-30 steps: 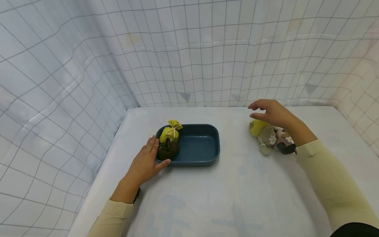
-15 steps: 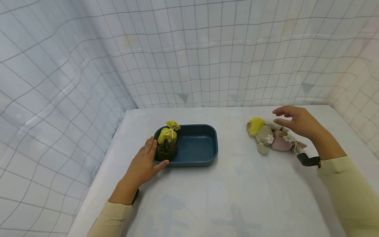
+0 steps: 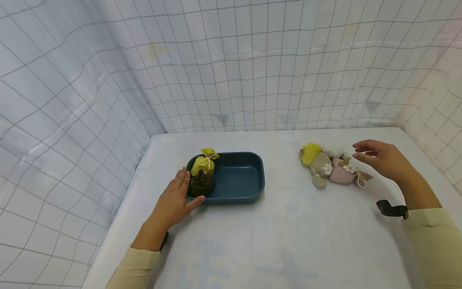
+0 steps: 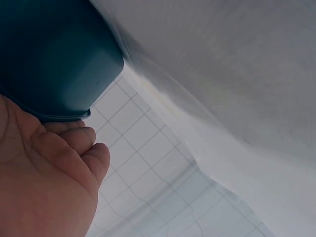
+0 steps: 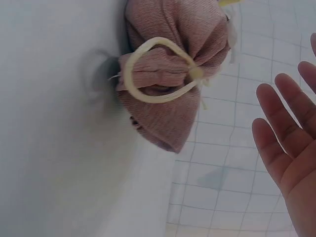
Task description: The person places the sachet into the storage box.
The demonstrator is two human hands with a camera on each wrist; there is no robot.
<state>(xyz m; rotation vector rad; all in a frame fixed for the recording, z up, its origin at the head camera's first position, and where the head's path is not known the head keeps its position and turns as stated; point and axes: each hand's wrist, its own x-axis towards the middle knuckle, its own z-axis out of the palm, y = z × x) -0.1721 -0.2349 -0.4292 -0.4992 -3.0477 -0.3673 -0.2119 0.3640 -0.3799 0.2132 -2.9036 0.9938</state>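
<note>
My left hand (image 3: 171,202) rests along the left end of the dark blue tray (image 3: 232,199), fingers straight at its rim and thumb at the front edge. In the left wrist view the fingertips sit right beneath the tray's rim (image 4: 64,117). Inside the tray's left side are a yellow pouch (image 3: 203,165) and a dark brown pouch (image 3: 202,184). My right hand (image 3: 384,158) hovers with loosely bent fingers, holding nothing. Nearest it lies a pink drawstring pouch (image 3: 341,171) with a white flower. Its pale cord loop (image 5: 131,79) shows large in the right wrist view.
Bunched with the pink pouch are a beige pouch (image 3: 320,164), a yellow pouch (image 3: 310,153) and a whitish pouch (image 3: 333,150). They lie on the white-covered table (image 3: 252,241). Checked white curtains (image 3: 252,80) hang at the back and both sides.
My right hand has drawn back to the right from above the pouches, uncovering the whitish and pink ones. The left hand has stayed at the tray.
</note>
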